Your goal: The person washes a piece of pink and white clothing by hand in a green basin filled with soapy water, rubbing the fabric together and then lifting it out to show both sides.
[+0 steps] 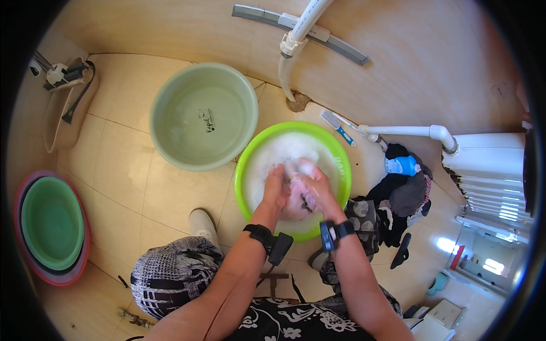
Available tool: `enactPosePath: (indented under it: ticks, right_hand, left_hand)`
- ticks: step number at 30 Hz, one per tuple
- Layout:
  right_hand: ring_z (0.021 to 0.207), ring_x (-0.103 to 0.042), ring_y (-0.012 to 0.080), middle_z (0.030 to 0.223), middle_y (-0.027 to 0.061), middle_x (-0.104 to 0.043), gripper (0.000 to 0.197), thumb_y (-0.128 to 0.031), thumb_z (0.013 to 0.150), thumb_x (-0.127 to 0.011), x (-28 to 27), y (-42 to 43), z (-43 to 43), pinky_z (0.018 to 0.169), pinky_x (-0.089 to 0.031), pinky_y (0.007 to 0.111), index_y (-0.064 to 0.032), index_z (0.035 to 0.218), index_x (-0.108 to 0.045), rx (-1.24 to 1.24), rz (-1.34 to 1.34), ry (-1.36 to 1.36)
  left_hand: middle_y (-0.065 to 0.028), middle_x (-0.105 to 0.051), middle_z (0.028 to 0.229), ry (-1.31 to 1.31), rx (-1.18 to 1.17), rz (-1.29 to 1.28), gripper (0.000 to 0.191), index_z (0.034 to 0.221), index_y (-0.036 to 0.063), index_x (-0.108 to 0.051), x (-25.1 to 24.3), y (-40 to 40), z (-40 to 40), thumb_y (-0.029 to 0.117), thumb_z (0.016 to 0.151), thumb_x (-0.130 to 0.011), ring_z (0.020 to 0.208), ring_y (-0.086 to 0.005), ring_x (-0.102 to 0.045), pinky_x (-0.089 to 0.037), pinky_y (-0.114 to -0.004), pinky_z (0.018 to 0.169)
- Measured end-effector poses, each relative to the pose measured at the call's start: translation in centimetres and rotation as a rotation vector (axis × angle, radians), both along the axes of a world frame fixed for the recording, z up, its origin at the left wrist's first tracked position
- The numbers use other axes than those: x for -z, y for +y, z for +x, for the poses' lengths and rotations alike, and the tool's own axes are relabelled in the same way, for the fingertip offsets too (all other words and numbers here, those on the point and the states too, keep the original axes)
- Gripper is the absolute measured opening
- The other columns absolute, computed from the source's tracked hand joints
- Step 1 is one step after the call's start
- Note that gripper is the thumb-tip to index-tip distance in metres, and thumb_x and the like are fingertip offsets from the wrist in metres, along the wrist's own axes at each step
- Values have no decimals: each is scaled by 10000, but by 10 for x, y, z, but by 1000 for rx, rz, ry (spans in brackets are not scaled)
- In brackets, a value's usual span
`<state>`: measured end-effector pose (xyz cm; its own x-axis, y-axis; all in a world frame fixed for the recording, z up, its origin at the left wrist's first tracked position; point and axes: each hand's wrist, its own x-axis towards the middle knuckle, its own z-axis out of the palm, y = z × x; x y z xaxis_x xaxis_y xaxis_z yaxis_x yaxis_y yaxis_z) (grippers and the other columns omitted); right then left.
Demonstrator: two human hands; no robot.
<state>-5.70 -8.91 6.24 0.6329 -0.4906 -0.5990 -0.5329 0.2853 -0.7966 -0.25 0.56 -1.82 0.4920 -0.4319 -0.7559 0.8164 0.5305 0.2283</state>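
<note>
A bright green basin (242,200) full of suds stands before me on the floor. Both my hands are in it, holding a wet pink cloth (296,206) with dark marks among the foam. My left hand (276,186) is at the cloth's left side, thumb up. On its right side my right hand (318,187) has hold of the soapy fabric. Foam and blur partly hide the fingers. Touching the bright basin at its upper left is a larger pale green basin (160,147) with clear water.
A scrub brush (338,128) lies by the wall near white pipes (401,131). At right, a blue bottle (400,165) rests on a heap of dark clothes (407,194). Nested tubs (83,255) stand at left. A pipe (286,72) enters a floor drain behind the basins.
</note>
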Motion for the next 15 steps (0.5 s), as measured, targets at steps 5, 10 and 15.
enactPosePath:
  ticks: [5,10,15]
  right_hand:
    - [805,-593,116,911,52,-616,258,-58,822,-632,-51,34,-10,689,-477,241,-13,1065,-556,-319,-76,-258]
    - [792,-613,322,860,235,-609,230,-243,866,-590,-21,40,-1,727,-484,391,-60,1003,-567,-393,-982,-4]
    - [746,-605,322,788,240,-598,252,-282,900,-523,36,-57,-29,716,-478,386,-56,1007,-549,-302,-710,207]
  left_hand:
    - [-104,-580,959,159,148,-417,310,1076,77,-521,-41,-6,-1,333,903,-502,834,-275,-571,-497,-396,759]
    - [-92,-588,843,89,17,-250,197,951,74,-548,-14,-12,-13,255,891,-495,735,-231,-581,-516,-372,664]
    - [-64,-590,770,-300,534,143,197,894,78,-568,-69,-30,-5,273,879,-539,656,-175,-581,-506,-302,611]
